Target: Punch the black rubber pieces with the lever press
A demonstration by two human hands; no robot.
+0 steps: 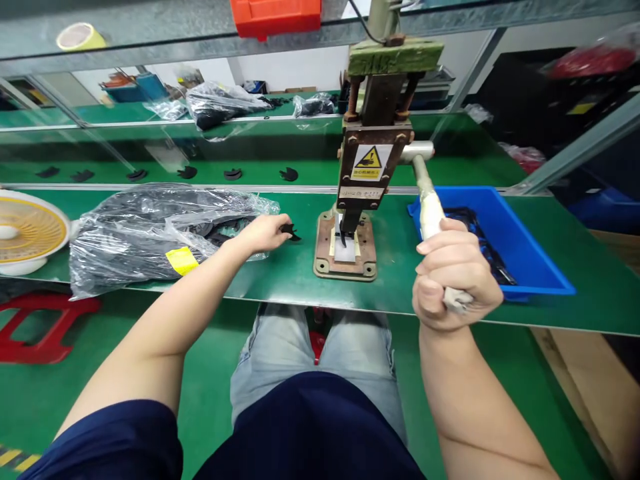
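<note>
My left hand (267,233) is closed on a small black plastic part (291,233), just left of the press base. Beneath and behind that wrist lies a clear plastic bag (135,233) of black parts with a yellow label. My right hand (455,277) wraps round the pale, taped lever (429,200) of a hand press (370,133). A warning sign is stuck on the press's front. Under its ram, another dark part (343,237) sits on the light plate of the brown metal base (324,248).
A blue bin (535,267) holding black parts stands right of the press. A fan (30,230) is at the far left. Several black parts (233,174) lie spaced along the green strip behind. Overhead runs a metal shelf with a red bin (277,17) and a tape roll (80,37).
</note>
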